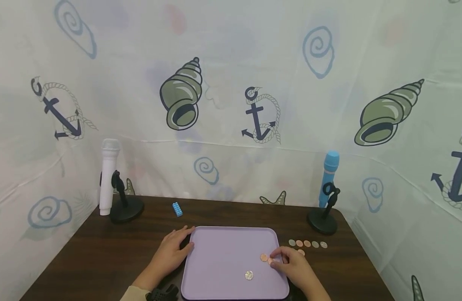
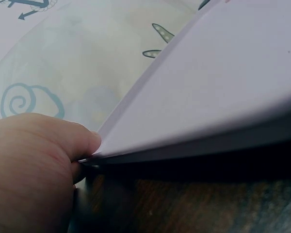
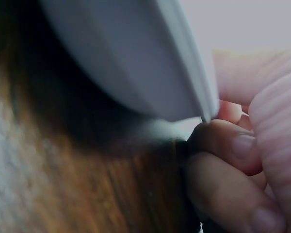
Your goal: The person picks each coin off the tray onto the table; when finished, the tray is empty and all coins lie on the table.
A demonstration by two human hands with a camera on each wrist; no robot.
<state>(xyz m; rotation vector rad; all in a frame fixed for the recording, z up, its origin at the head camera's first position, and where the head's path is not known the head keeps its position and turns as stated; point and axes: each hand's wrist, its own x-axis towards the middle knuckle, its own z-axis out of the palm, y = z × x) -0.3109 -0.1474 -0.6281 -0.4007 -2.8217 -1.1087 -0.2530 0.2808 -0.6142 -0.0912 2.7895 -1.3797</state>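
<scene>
A lilac tray (image 1: 216, 251) lies on the dark wooden table. My left hand (image 1: 170, 253) is at its left edge, fingers stretched toward the far left corner and thumb at the rim. In the left wrist view the thumb (image 2: 82, 138) touches the tray's edge. My right hand (image 1: 295, 265) reaches over the right rim, thumb and forefinger pinching a copper coin (image 1: 270, 261). Another copper coin (image 1: 263, 257) lies just left of it, and a silvery coin (image 1: 249, 275) sits nearer the front. In the right wrist view, curled fingers (image 3: 223, 141) show beside the rim.
Right of the tray is a row of copper and silver coins (image 1: 307, 243), with one more coin (image 1: 301, 252) below. Behind stand a blue microphone (image 1: 329, 175) and a white microphone (image 1: 109, 175) on black stands. A blue toy brick (image 1: 177, 209) lies beyond the tray.
</scene>
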